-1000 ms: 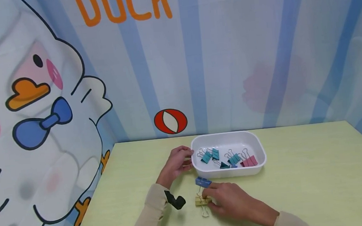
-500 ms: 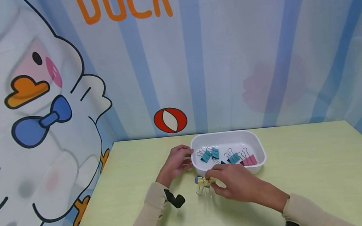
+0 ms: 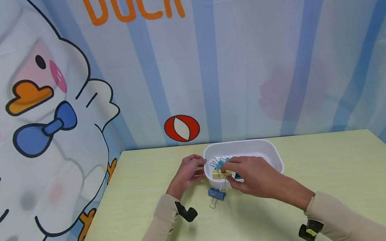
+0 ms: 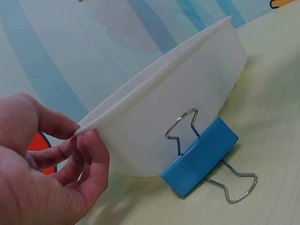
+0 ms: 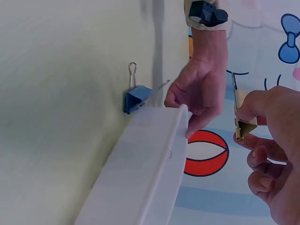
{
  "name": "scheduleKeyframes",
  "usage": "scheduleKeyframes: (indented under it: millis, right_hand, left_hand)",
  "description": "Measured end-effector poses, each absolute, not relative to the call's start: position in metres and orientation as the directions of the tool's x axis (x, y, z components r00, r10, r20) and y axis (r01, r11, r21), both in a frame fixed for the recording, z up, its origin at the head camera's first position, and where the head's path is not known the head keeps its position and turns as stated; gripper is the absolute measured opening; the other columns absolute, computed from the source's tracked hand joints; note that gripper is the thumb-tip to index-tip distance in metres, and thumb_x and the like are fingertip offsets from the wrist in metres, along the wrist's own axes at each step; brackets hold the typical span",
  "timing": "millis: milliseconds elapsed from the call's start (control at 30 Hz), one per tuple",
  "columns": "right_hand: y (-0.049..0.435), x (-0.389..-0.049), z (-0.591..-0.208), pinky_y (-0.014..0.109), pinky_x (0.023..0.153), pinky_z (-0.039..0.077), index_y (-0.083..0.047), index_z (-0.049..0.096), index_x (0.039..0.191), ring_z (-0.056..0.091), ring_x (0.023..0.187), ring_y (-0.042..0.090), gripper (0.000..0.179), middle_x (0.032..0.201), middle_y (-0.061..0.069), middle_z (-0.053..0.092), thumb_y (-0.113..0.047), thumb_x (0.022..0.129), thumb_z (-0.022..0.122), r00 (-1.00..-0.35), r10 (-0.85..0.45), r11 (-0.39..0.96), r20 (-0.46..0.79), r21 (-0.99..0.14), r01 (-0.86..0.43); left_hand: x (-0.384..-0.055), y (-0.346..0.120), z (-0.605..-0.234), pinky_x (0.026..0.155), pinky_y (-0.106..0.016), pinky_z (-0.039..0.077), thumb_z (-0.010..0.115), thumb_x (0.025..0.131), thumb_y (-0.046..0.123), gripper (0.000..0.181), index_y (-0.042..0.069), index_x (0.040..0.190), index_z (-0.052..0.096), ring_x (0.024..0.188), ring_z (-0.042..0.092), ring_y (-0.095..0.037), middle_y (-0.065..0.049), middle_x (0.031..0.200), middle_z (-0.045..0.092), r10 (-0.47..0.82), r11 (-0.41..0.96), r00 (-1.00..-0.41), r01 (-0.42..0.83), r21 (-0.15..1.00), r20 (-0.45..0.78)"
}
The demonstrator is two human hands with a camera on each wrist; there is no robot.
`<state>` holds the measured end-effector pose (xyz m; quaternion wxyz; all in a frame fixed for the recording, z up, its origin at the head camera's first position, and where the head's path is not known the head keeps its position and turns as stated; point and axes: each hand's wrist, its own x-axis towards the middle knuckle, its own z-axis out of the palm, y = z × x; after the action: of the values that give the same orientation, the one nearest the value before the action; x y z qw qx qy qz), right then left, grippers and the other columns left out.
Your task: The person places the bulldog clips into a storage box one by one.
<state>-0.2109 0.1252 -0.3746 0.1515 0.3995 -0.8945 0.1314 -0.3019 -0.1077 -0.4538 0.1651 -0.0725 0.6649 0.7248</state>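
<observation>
My right hand [image 3: 254, 176] pinches a yellow binder clip [image 3: 217, 175] between thumb and fingers, over the near left part of a white plastic tray [image 3: 274, 155]. In the right wrist view the same yellow clip [image 5: 245, 125] is seen end-on, raised above the tray rim. At the tray's left end, my left hand [image 3: 189, 173] grips the rim, thumb on one side and fingers on the other. A blue binder clip [image 3: 216, 194] rests on the table just in front of the tray. Teal binder clips [image 3: 219, 165] lie inside, partly covered by my right hand.
The pale yellow table [image 3: 340, 184] meets a printed cloth backdrop [image 3: 237, 74] right behind the tray. A black wrist camera [image 3: 187, 214] sits on my left sleeve, and another camera [image 3: 310, 231] on the right one.
My right hand has lifted the yellow clip from the table near the blue clip and carried it forward over the tray. My left hand has stayed at the rim.
</observation>
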Motion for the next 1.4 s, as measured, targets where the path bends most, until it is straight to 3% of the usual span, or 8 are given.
scheduleKeyframes:
  millis: [267, 500, 833, 1067, 1300, 1400]
  right_hand:
    - [0.129, -0.219, -0.357, 0.034, 0.072, 0.06, -0.017, 0.074, 0.115, 0.073, 0.086, 0.017, 0.026, 0.112, 0.002, 0.075, -0.022, 0.091, 0.08, -0.629, -0.651, 0.651, 0.424, -0.114, -0.75]
    - [0.133, -0.231, -0.347, 0.03, 0.065, 0.057, -0.018, 0.073, 0.115, 0.07, 0.078, 0.016, 0.027, 0.113, 0.003, 0.074, -0.023, 0.09, 0.081, -0.654, -0.612, 0.681, 0.445, -0.125, -0.722]
    - [0.134, -0.243, -0.336, 0.043, 0.079, 0.061, -0.015, 0.072, 0.118, 0.073, 0.096, 0.027, 0.031, 0.115, 0.007, 0.074, -0.02, 0.09, 0.081, -0.713, -0.542, 0.712, 0.446, -0.207, -0.671]
    - [0.136, -0.253, -0.336, 0.043, 0.077, 0.061, -0.012, 0.071, 0.119, 0.072, 0.095, 0.028, 0.029, 0.112, 0.008, 0.074, -0.018, 0.092, 0.078, -0.727, -0.508, 0.722, 0.462, -0.231, -0.652]
    - [0.137, -0.254, -0.338, 0.047, 0.076, 0.062, -0.017, 0.059, 0.144, 0.072, 0.099, 0.032, 0.07, 0.139, 0.014, 0.06, -0.045, 0.085, 0.084, -0.771, -0.483, 0.767, 0.416, -0.224, -0.602]
    - [0.135, -0.249, -0.342, 0.043, 0.072, 0.062, -0.018, 0.059, 0.145, 0.072, 0.095, 0.029, 0.075, 0.14, 0.012, 0.058, -0.051, 0.082, 0.085, -0.763, -0.501, 0.755, 0.409, -0.224, -0.616]
  left_hand:
    - [-0.304, -0.108, -0.455, 0.069, -0.027, 0.056, 0.062, 0.101, 0.013, 0.017, 0.005, 0.115, 0.061, 0.082, 0.061, -0.022, -0.015, 0.111, 0.063, 0.14, -0.065, -0.931, -0.349, 0.935, -0.338]
    - [-0.304, -0.108, -0.455, 0.07, -0.027, 0.057, 0.062, 0.102, 0.015, 0.021, 0.005, 0.12, 0.06, 0.087, 0.061, -0.024, -0.018, 0.118, 0.063, 0.128, -0.044, -0.929, -0.356, 0.934, -0.348]
    - [-0.306, -0.109, -0.459, 0.072, -0.027, 0.058, 0.062, 0.102, 0.016, 0.023, 0.006, 0.122, 0.061, 0.092, 0.062, -0.026, -0.017, 0.119, 0.063, 0.121, -0.034, -0.927, -0.361, 0.932, -0.354]
    - [-0.307, -0.109, -0.459, 0.07, -0.027, 0.057, 0.062, 0.101, 0.016, 0.021, 0.006, 0.12, 0.061, 0.089, 0.061, -0.025, -0.016, 0.116, 0.063, 0.123, -0.041, -0.929, -0.355, 0.934, -0.348]
    - [-0.306, -0.109, -0.457, 0.069, -0.027, 0.057, 0.062, 0.102, 0.015, 0.019, 0.005, 0.118, 0.061, 0.087, 0.061, -0.025, -0.016, 0.114, 0.064, 0.141, -0.058, -0.931, -0.347, 0.936, -0.336]
    - [-0.305, -0.108, -0.456, 0.068, -0.027, 0.057, 0.062, 0.101, 0.014, 0.018, 0.005, 0.117, 0.061, 0.084, 0.061, -0.024, -0.016, 0.112, 0.064, 0.148, -0.063, -0.932, -0.343, 0.937, -0.331]
